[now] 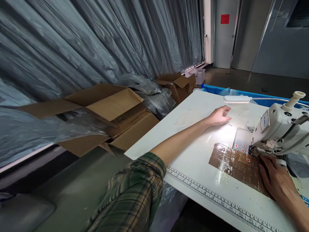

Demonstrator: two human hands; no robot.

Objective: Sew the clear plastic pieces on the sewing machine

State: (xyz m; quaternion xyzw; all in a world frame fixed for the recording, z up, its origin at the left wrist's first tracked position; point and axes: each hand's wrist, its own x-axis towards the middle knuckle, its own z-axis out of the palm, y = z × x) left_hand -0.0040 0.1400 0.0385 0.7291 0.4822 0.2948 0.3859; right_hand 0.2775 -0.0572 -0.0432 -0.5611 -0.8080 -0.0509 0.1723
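Note:
My left hand (219, 115) reaches far across the white sewing table (188, 154), fingers stretched out flat on a clear plastic film that is hard to see. My right hand (274, 175) lies with fingers spread on a brown patch covered in shiny tape (235, 162), beside the needle of the white sewing machine (277, 124). Small white labels with red marks (241, 148) sit under the machine's foot area. Neither hand grips anything.
Open cardboard boxes (113, 109) and crumpled plastic sheeting (154, 96) stand left of the table against a grey plastic curtain. A lamp bar (238, 99) hangs over the table. A printed ruler (217, 199) runs along the table's near edge. A blue bin edge (241, 91) lies behind.

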